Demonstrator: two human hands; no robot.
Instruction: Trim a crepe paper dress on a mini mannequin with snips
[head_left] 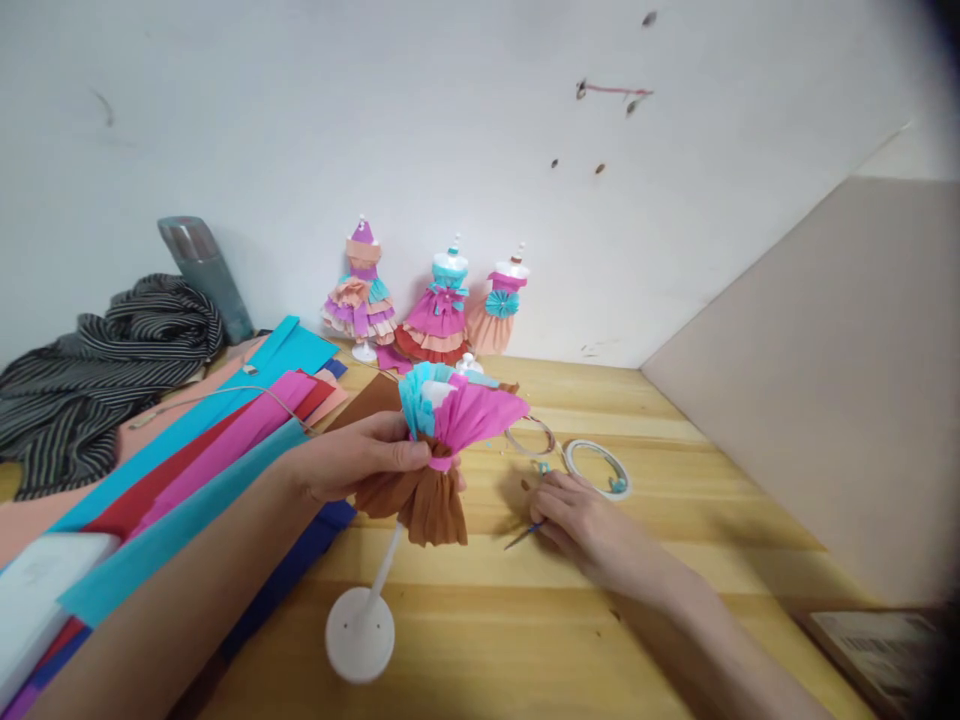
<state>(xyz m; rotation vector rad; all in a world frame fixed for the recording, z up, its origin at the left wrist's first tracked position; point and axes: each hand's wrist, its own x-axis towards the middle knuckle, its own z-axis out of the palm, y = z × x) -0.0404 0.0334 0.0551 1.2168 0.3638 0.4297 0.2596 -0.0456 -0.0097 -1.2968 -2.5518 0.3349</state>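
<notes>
My left hand [375, 455] grips a small white dress-form stand [360, 635] at its waist, tilted with its round base towards me. Crepe paper wraps the form: turquoise and magenta [480, 410] at the top, a gathered brown skirt [435, 505] below. Behind the paper, some of my left fingers are hidden. Low over the table, my right hand [577, 515] is closed around what looks like a pair of scissors [519, 537]. Their thin dark tip points left, towards me; the handles are mostly covered by my fingers.
Three paper-dressed mini mannequins [437, 305] stand against the wall. Rolls of tape [598, 470] lie beyond my right hand. Coloured crepe sheets [217, 450], a cable, a striped cloth [112, 370] and a bottle [206, 275] fill the left side. A partition [825, 380] rises at right.
</notes>
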